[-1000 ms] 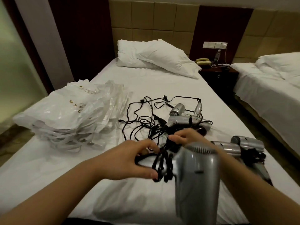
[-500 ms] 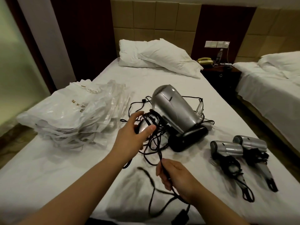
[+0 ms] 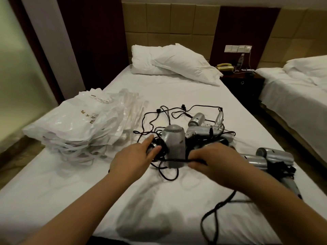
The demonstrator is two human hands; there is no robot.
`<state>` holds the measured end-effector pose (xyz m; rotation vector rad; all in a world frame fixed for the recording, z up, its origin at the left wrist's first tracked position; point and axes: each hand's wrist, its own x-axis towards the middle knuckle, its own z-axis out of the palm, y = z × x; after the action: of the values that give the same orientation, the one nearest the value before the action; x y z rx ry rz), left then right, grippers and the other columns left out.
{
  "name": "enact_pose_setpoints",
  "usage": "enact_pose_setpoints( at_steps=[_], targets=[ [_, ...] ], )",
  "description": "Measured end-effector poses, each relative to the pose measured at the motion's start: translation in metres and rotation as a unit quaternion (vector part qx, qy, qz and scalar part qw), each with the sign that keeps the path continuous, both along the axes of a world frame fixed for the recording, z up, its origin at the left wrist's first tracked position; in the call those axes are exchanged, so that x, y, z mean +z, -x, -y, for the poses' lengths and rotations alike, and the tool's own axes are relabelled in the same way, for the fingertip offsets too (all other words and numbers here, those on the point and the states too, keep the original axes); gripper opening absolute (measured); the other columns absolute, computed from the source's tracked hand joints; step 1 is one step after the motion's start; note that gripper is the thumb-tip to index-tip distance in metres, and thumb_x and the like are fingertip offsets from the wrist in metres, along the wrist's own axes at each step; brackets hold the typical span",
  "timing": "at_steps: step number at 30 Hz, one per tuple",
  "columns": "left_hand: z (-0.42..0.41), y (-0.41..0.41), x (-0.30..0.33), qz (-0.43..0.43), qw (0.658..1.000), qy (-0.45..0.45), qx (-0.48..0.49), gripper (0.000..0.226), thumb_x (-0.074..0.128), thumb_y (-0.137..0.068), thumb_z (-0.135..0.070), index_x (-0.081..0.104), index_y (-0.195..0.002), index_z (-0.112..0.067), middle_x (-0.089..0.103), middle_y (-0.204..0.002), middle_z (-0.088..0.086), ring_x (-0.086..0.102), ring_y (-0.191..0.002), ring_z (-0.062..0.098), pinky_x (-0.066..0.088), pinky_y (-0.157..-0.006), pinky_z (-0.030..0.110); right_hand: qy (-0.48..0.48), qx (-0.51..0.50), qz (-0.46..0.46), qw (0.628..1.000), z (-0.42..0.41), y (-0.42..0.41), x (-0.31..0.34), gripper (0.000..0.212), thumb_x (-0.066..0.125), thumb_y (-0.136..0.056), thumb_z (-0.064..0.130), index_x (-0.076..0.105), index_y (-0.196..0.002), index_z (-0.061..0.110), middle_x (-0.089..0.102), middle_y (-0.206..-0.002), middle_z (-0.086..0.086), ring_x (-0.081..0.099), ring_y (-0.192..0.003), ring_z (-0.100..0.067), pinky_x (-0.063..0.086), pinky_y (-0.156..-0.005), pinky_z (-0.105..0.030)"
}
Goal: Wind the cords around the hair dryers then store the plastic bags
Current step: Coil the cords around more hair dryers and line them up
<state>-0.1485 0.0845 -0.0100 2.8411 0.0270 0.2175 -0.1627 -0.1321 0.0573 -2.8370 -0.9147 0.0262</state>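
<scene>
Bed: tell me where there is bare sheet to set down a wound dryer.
Bare sheet lies between the pillows and the tangled cords, and in the near left part of the bed, below the plastic bags. It is crowded around the hair dryers and both hands.

Silver hair dryer (image 3: 174, 144) upright on bed, black cord (image 3: 174, 160) across it, prob. taut, plastic bags (image 3: 79, 128) stacked left

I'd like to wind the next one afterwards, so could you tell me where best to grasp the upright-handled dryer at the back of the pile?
Probably by its handle: on the far hair dryer, it sticks up clear of the tangled cords, so come from above.
</scene>
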Motion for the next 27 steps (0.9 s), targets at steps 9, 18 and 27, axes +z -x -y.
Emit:
enact_pose_setpoints(
  at_steps=[9,18,27],
  targets=[
    [0.017,0.012,0.008,-0.079,0.979,-0.078,-0.172,0.083,0.016,-0.077,-0.078,0.012,-0.149,-0.037,0.064,-0.112,0.002,0.058,-0.105,0.024,0.039,-0.071,0.032,-0.089,0.03,0.114,0.989,-0.002,-0.047,0.022,0.025,0.059,-0.088,0.041,0.066,-0.09,0.018,0.058,-0.086,-0.001,0.054,-0.089,-0.022,0.039,-0.075,-0.033],
    [0.017,0.033,0.025,-0.094,0.946,0.084,-0.3,0.101,0.056,-0.076,-0.064,-0.027,-0.135,-0.056,0.064,-0.079,-0.018,0.056,-0.068,0.0,0.041,-0.062,0.017,-0.112,-0.007,-0.012,0.994,0.003,-0.074,-0.012,0.045,0.055,-0.084,0.057,0.063,-0.076,0.013,0.058,-0.067,-0.001,0.054,-0.069,-0.017,0.041,-0.066,-0.031],
    [0.01,0.02,0.028,-0.044,0.819,0.54,-0.188,0.046,0.06,-0.065,-0.047,0.059,-0.111,-0.053,0.058,-0.059,0.006,0.048,-0.045,0.02,0.037,-0.042,0.023,-0.513,-0.126,-0.418,0.739,0.019,-0.054,-0.093,0.01,0.048,-0.092,0.001,0.058,-0.091,0.004,0.059,-0.081,-0.017,0.055,-0.066,-0.028,0.049,-0.067,-0.044]
  ],
)
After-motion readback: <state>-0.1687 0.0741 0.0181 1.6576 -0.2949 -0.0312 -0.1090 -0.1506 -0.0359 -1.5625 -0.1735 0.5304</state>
